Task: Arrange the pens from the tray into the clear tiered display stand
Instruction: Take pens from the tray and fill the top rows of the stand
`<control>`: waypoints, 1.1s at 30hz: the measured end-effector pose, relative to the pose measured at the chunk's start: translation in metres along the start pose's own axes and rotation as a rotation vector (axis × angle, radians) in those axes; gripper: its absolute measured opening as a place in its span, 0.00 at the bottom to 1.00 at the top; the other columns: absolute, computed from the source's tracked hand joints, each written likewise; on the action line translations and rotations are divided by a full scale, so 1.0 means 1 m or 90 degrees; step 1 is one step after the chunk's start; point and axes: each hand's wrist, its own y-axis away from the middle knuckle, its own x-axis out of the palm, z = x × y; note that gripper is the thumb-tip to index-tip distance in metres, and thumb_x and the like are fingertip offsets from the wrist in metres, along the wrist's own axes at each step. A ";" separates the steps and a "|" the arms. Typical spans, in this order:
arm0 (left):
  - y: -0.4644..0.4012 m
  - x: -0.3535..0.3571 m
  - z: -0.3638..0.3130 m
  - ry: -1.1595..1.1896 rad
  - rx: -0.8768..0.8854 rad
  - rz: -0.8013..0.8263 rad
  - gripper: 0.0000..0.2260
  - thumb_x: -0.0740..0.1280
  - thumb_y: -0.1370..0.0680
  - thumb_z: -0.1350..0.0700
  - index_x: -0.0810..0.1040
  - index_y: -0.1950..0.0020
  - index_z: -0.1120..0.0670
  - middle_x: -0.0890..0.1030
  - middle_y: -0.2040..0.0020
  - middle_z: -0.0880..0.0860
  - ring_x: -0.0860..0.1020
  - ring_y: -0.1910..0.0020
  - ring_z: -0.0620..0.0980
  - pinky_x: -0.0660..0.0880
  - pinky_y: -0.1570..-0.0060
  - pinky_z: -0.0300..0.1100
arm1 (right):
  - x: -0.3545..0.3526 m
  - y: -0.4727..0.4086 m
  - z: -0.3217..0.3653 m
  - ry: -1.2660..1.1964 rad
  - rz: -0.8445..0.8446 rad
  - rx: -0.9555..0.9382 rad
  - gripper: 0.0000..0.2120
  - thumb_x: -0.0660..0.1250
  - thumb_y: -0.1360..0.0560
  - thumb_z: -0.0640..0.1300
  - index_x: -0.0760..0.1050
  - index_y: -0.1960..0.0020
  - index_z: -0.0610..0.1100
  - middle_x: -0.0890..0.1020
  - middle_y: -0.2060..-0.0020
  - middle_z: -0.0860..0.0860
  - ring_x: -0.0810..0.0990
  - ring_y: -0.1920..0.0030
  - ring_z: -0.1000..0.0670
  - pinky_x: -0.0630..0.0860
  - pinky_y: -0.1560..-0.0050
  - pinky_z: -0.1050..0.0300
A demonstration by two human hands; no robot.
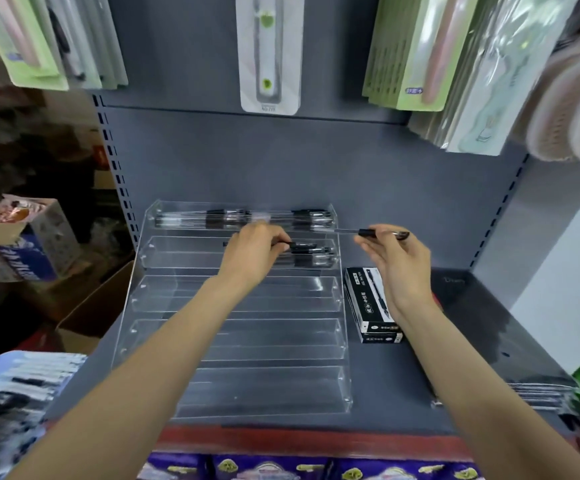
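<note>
Filling the second tier from the far end of the clear stand (233, 306) on a grey shop shelf (472, 341), one pen (302, 249) is pinched there by the left hand (254, 251), another pen (371, 233) is pinched by the right hand (399, 265) just right of the stand and should be lowered level beside it, while the tray (15, 403) lies near left.

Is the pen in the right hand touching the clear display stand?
Apart. In the head view the right hand pinches a pen held in the air beside the clear display stand, with grey back panel showing between its tip and the stand's edge.
</note>
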 end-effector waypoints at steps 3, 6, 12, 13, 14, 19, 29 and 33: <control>-0.011 0.007 -0.003 -0.004 -0.011 0.057 0.08 0.66 0.22 0.56 0.81 0.45 0.53 0.82 0.49 0.53 0.79 0.49 0.52 0.76 0.47 0.49 | -0.001 -0.005 -0.002 0.001 0.004 0.004 0.07 0.60 0.22 0.35 0.76 0.55 0.39 0.82 0.60 0.44 0.84 0.57 0.48 0.80 0.49 0.61; -0.018 0.014 -0.002 0.009 -0.001 0.094 0.09 0.64 0.22 0.57 0.80 0.43 0.54 0.81 0.48 0.55 0.78 0.49 0.53 0.75 0.45 0.49 | -0.003 -0.009 -0.004 0.001 0.008 0.005 0.07 0.60 0.21 0.36 0.76 0.55 0.40 0.82 0.60 0.44 0.84 0.56 0.47 0.80 0.48 0.60; -0.007 0.011 0.018 -0.004 0.089 0.070 0.11 0.61 0.20 0.56 0.79 0.41 0.54 0.73 0.53 0.48 0.74 0.49 0.49 0.71 0.45 0.40 | 0.002 -0.011 -0.009 0.006 0.020 0.008 0.07 0.60 0.21 0.36 0.76 0.54 0.39 0.82 0.58 0.43 0.84 0.55 0.47 0.80 0.48 0.59; -0.005 0.011 0.021 -0.009 0.099 0.080 0.11 0.61 0.20 0.55 0.79 0.41 0.55 0.74 0.52 0.49 0.72 0.49 0.47 0.69 0.46 0.38 | 0.004 -0.011 -0.011 0.007 0.021 0.009 0.06 0.60 0.21 0.36 0.76 0.54 0.39 0.82 0.59 0.43 0.84 0.55 0.46 0.80 0.47 0.59; -0.004 0.012 0.023 -0.013 0.106 0.095 0.12 0.61 0.20 0.55 0.79 0.41 0.55 0.74 0.51 0.50 0.71 0.49 0.46 0.67 0.46 0.36 | 0.006 -0.010 -0.012 0.007 0.022 0.010 0.06 0.60 0.21 0.36 0.76 0.53 0.39 0.82 0.59 0.43 0.84 0.54 0.46 0.80 0.47 0.59; -0.002 0.017 0.017 -0.013 0.107 0.138 0.13 0.61 0.20 0.54 0.78 0.40 0.56 0.76 0.45 0.52 0.73 0.43 0.50 0.71 0.41 0.47 | 0.012 -0.007 -0.015 0.016 0.021 0.006 0.06 0.60 0.21 0.36 0.76 0.51 0.37 0.82 0.57 0.42 0.83 0.53 0.45 0.80 0.47 0.59; -0.001 0.013 0.009 -0.155 0.083 0.110 0.17 0.57 0.19 0.49 0.72 0.34 0.55 0.73 0.40 0.53 0.68 0.37 0.52 0.67 0.42 0.45 | 0.010 0.000 -0.013 0.010 0.008 0.007 0.07 0.59 0.21 0.34 0.75 0.54 0.39 0.82 0.59 0.44 0.83 0.56 0.47 0.80 0.48 0.59; -0.001 0.015 0.003 -0.104 0.099 0.159 0.18 0.57 0.19 0.50 0.70 0.32 0.56 0.73 0.39 0.54 0.68 0.36 0.52 0.67 0.37 0.48 | 0.011 0.001 -0.012 0.010 0.007 0.005 0.06 0.59 0.21 0.34 0.75 0.52 0.38 0.82 0.59 0.43 0.84 0.57 0.49 0.80 0.48 0.59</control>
